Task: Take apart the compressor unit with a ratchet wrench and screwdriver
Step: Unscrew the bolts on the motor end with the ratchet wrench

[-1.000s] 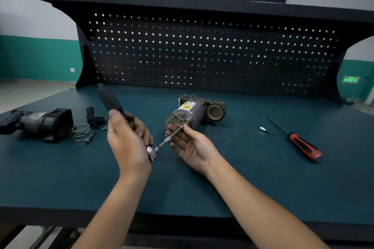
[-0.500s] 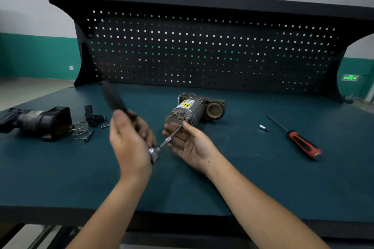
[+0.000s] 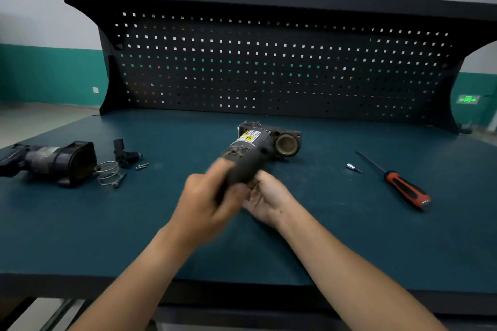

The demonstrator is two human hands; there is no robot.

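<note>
- The fingers of our left hand (image 3: pixel 209 196) are curled tight round the dark handle of the ratchet wrench (image 3: pixel 239 173) (this part is all blurry).
- The fingers of our right hand (image 3: pixel 269 197) are bent a little, with the palm turned up. Their tips are at the blurry wrench, just right of the left hand. We cannot tell if they hold anything.
- Both hands are close together, over the middle of the table (image 3: pixel 322 236).
- The compressor unit (image 3: pixel 258 144) lies on the table just past the hands. Its round end points at us, and it has a yellow sticker on top. The wrench handle hides part of that near end.
- To the right, well apart from the hands, we see a small metal bit (image 3: pixel 352 168). Right of that lies the screwdriver (image 3: pixel 406 188), flat on the table, with a red and black handle.
- To the left lie a big dark part (image 3: pixel 53 162), a wire spring (image 3: pixel 107 172) just beside it, a small black piece (image 3: pixel 124 153) and some small screws (image 3: pixel 142 166).
- At the far edge of the table stands a black peg board (image 3: pixel 269 67).
</note>
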